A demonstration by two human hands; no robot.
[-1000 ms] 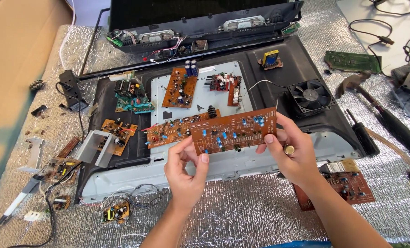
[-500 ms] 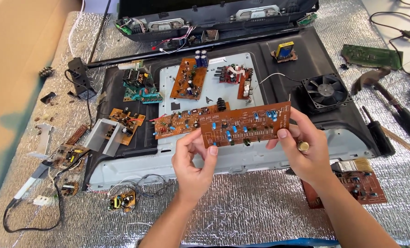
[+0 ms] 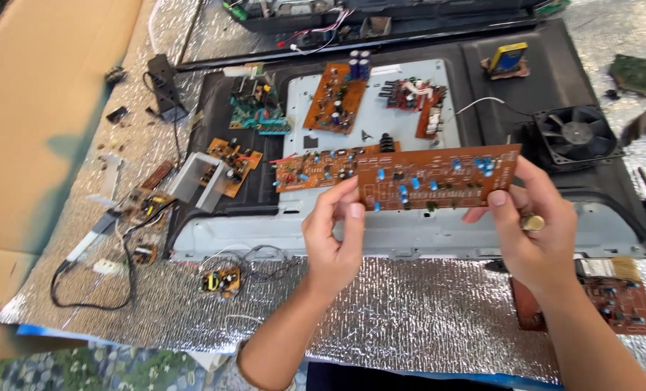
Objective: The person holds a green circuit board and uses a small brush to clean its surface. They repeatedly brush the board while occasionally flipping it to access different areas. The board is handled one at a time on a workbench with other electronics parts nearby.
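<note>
while both of my hands are up over the opened chassis, i have the long brown circuit board [image 3: 438, 177] held level between them, component side toward me, its blue capacitors and small parts plain to see. my left hand [image 3: 334, 242] pinches the board's lower left corner, thumb and forefinger closed on the edge with the other fingers [image 3: 321, 217] curled loosely behind. my right hand [image 3: 536, 232] grips the right end, thumb on the front face and fingers wrapped round the back, and a small brass-coloured knob [image 3: 533, 222] shows against that palm; i cannot tell whether it is fixed to the board or held loose. the board hangs in the air just above the grey metal plate [image 3: 410, 235] of the black chassis [image 3: 554, 65], and overlaps a second brown board [image 3: 315, 168] lying behind it. further back sit an orange board [image 3: 334, 98] with dark capacitors, a red board [image 3: 417, 105], and a green board [image 3: 258, 108]; a cooling fan [image 3: 576, 134] rests at the right. the whole lot lies on silver foil sheeting [image 3: 410, 318] over the tabletop. i judge this to be the inspection step, the board lifted free and being looked over. a further move would call for a steady two-handed hold by the edges, keeping fingers off the components, and a bare spot to lower it flat without snagging the loose wires [image 3: 258, 257] near the front.
</note>
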